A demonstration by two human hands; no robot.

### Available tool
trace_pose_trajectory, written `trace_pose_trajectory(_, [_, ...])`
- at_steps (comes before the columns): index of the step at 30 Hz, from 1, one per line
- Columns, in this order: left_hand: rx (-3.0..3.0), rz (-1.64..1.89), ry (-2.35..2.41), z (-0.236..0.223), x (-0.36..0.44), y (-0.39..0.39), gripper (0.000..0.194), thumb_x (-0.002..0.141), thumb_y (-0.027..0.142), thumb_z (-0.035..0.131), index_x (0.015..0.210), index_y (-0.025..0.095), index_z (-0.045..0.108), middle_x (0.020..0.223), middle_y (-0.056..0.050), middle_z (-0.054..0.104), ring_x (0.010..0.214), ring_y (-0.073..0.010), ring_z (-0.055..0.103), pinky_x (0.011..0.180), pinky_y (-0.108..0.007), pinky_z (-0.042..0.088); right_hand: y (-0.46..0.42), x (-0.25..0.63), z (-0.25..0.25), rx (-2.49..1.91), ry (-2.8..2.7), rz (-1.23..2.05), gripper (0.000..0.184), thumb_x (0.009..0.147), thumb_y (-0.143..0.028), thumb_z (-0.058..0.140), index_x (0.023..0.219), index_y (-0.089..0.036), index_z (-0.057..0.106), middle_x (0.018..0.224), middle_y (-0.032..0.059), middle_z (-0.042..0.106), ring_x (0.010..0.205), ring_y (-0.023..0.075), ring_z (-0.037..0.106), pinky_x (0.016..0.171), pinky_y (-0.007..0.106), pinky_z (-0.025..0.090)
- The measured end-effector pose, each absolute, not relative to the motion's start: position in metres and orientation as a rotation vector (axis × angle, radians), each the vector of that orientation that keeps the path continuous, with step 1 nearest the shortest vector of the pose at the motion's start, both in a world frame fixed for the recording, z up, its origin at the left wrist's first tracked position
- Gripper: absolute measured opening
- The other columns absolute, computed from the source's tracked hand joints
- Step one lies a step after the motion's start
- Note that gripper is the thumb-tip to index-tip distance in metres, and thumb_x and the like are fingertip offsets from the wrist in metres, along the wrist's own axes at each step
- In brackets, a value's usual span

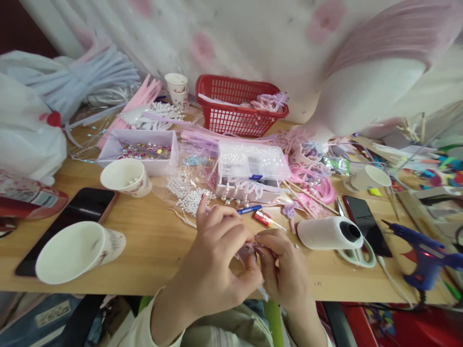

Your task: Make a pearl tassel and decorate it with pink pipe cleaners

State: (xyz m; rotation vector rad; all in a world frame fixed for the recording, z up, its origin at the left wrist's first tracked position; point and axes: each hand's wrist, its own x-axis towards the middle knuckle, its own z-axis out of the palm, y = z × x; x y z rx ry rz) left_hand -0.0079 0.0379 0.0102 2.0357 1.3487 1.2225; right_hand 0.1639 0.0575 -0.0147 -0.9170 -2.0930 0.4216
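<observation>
My left hand (222, 255) and my right hand (285, 265) meet at the table's front edge. Between their pinched fingertips is a small pale lilac craft piece (247, 249), mostly covered by the fingers. Its exact kind is hidden, though a whitish end hangs below. My left index finger points up, away from the pinch. Just beyond the hands lie a blue pen (249, 209), a red-and-yellow tube (263, 218) and a pile of white pearl beads (190, 195). A white thread spool (325, 232) rests on its side to the right of my right hand.
A divided plastic bead box (253, 161) and a red basket (242, 120) stand behind. Paper cups (77, 253) and a black phone (68, 221) are at left. On the right are scissors (356, 255), another phone (367, 224) and a blue glue gun (427, 255).
</observation>
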Motion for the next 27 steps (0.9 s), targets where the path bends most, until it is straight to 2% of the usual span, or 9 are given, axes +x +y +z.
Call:
trace_pose_trajectory(2, [2.027, 1.245, 1.33, 0.011, -0.007, 0.038, 0.013, 0.077, 0.011, 0.058, 0.081, 0.022, 0.054, 0.079, 0.0, 0.06, 0.098, -0.0255, 0.058, 0.12, -0.058, 0.016, 0.056, 0.164, -0.016, -0.897, -2.075, 0.427, 0.025, 0.097, -0.006, 0.052, 0.11, -0.027, 0.053, 0.085, 0.0049, 0.07, 0.071, 0.0211, 0.069, 0.062, 0.032, 0.053])
trace_pose_trajectory(6, [1.96, 1.263, 1.286, 0.011, -0.006, 0.037, 0.014, 0.076, 0.011, 0.058, 0.081, 0.023, 0.052, 0.076, 0.002, 0.057, 0.096, -0.0241, 0.056, 0.116, -0.054, 0.023, 0.051, 0.162, -0.02, -0.883, -1.972, 0.535, 0.025, 0.097, -0.007, 0.052, 0.109, -0.028, 0.055, 0.086, 0.0038, 0.07, 0.074, 0.0202, 0.068, 0.065, 0.032, 0.052])
trace_pose_trajectory(11, [1.881, 1.207, 1.214, 0.01, -0.008, 0.04, 0.015, 0.076, 0.011, 0.056, 0.079, 0.023, 0.048, 0.074, 0.004, 0.052, 0.096, -0.0227, 0.057, 0.112, -0.049, 0.028, 0.046, 0.163, -0.022, -0.944, -1.827, 0.822, 0.017, 0.103, -0.011, 0.049, 0.102, -0.027, 0.057, 0.082, 0.0001, 0.063, 0.07, 0.016, 0.059, 0.065, 0.028, 0.046])
trace_pose_trajectory(14, [1.857, 1.105, 1.164, 0.011, -0.013, 0.048, 0.015, 0.077, 0.012, 0.057, 0.079, 0.024, 0.048, 0.074, 0.004, 0.053, 0.098, -0.0229, 0.057, 0.114, -0.049, 0.027, 0.045, 0.165, -0.021, -0.953, -1.725, 1.068, 0.012, 0.106, -0.02, 0.051, 0.102, -0.026, 0.06, 0.084, -0.0004, 0.061, 0.07, 0.0142, 0.056, 0.064, 0.025, 0.044])
trace_pose_trajectory(16, [1.844, 1.022, 1.117, 0.014, -0.017, 0.053, 0.017, 0.077, 0.012, 0.058, 0.077, 0.024, 0.046, 0.074, 0.004, 0.054, 0.097, -0.0228, 0.057, 0.11, -0.047, 0.032, 0.045, 0.165, -0.019, -0.929, -1.596, 1.281, 0.011, 0.108, -0.028, 0.052, 0.102, -0.025, 0.062, 0.083, -0.0006, 0.06, 0.069, 0.013, 0.054, 0.062, 0.024, 0.042])
trace_pose_trajectory(21, [1.873, 0.918, 1.051, 0.019, -0.026, 0.061, 0.015, 0.079, 0.012, 0.059, 0.079, 0.023, 0.049, 0.085, 0.0, 0.06, 0.103, -0.0239, 0.053, 0.106, -0.045, 0.038, 0.049, 0.16, -0.016, -0.889, -1.205, 1.708, 0.023, 0.101, -0.041, 0.066, 0.091, -0.021, 0.065, 0.068, -0.004, 0.051, 0.055, 0.0087, 0.038, 0.05, 0.021, 0.03])
trace_pose_trajectory(27, [1.953, 0.887, 1.079, 0.016, -0.031, 0.063, 0.014, 0.079, 0.013, 0.063, 0.087, 0.022, 0.055, 0.103, -0.005, 0.064, 0.128, -0.0271, 0.047, 0.12, -0.045, 0.03, 0.057, 0.152, -0.011, -0.832, -0.937, 1.95, 0.033, 0.092, -0.046, 0.076, 0.081, -0.018, 0.062, 0.055, -0.0095, 0.037, 0.044, 0.0043, 0.017, 0.041, 0.02, 0.014])
